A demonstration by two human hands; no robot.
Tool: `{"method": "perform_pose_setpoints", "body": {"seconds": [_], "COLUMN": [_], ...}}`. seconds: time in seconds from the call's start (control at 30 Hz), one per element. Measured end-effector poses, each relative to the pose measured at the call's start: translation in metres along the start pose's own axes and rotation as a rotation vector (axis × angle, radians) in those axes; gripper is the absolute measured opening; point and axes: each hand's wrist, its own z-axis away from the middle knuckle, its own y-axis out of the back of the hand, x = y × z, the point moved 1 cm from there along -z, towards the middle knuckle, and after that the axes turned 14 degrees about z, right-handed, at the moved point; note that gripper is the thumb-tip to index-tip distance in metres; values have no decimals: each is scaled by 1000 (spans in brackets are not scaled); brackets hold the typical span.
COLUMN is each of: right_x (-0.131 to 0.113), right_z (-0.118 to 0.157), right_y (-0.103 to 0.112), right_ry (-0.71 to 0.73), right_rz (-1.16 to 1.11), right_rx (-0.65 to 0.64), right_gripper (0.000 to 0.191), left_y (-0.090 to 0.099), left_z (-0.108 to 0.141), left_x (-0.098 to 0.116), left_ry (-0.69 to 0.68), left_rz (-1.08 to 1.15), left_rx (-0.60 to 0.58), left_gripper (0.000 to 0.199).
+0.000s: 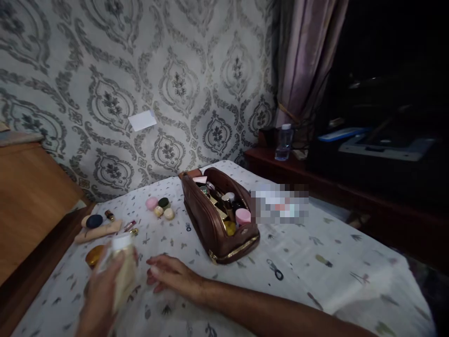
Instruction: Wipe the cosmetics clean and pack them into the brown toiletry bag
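Observation:
In the head view, my left hand (100, 292) is wrapped round a pale cream bottle with a white cap (125, 276), both blurred by motion. Just right of the bottle, my right hand (171, 276) hovers low over the sheet with its fingers apart, holding nothing. Beyond my right hand stands an open brown leather bag (206, 222) full of cosmetics, among them a pink-lidded jar (243, 216). An amber jar (95, 256) lies behind my left hand. Several small pots, one of them pink (152, 203), sit left of the bag.
A beige tube (101, 231), a dark round lid (94, 221) and small lipstick-like items lie at the left on the patterned sheet (294, 262). A wooden headboard (38, 196) borders the left. A clear bottle (284, 142) stands on the dark red furniture at the back right.

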Motion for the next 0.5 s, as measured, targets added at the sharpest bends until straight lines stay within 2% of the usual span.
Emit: {"method": "perform_pose_setpoints", "body": {"seconds": [0.03, 0.1, 0.17, 0.27, 0.43, 0.5], "right_x": [-1, -3, -6, -11, -15, -14], "right_z": [-1, -2, -4, -9, -8, -5], "right_y": [1, 5, 13, 26, 33, 32], "right_ry": [9, 33, 51, 89, 133, 127], "right_rz": [-59, -100, 12, 269, 422, 507], "right_rx": [-12, -15, 31, 118, 140, 137], "right_gripper": [70, 70, 69, 61, 45, 38], "left_y": [-26, -64, -83, -84, -72, -69], "left_z": [13, 26, 24, 11, 0, -3], "left_x": [0, 1, 2, 1, 0, -2], "left_ry": [-2, -113, -239, -301, -433, -467], "left_rz": [47, 16, -54, -82, -125, -138], "left_rx": [-22, -94, -153, -177, -162, -195], "left_gripper": [68, 63, 54, 48, 43, 39]}}
